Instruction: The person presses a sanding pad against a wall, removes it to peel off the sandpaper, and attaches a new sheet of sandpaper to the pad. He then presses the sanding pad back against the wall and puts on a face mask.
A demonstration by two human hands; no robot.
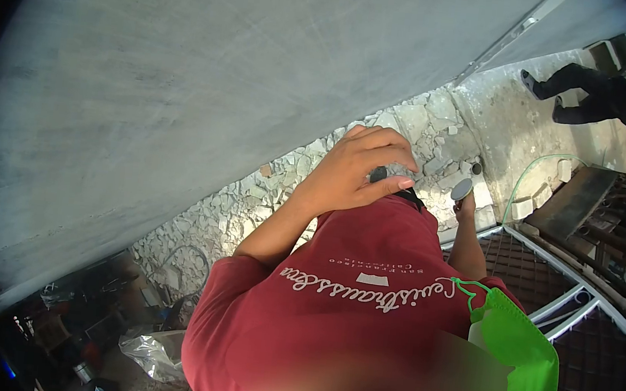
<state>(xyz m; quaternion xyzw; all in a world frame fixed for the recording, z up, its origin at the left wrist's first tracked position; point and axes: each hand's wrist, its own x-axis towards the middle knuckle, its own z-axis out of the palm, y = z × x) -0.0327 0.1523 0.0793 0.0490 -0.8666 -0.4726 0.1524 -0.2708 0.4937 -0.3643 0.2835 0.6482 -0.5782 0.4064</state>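
Note:
My left hand (361, 168) is in front of my red T-shirt (365, 277), close to the waist. Its fingers are bent, and a gap shows between them and the thumb. In that gap appears a small dark thing (378, 173) that I cannot make out; it seems to lie beyond the hand. Lower and to the right, my right hand (467, 209) is closed on a round grey flat-faced object (462, 189). The object's kind and its underside are hidden.
A large grey wall (187, 83) fills the left and top. Broken rubble (268, 191) covers the ground along it. A person in dark trousers (590, 95) is at upper right. A green hose (526, 180), white metal frame (584, 300) and plastic bag (153, 353) lie around me.

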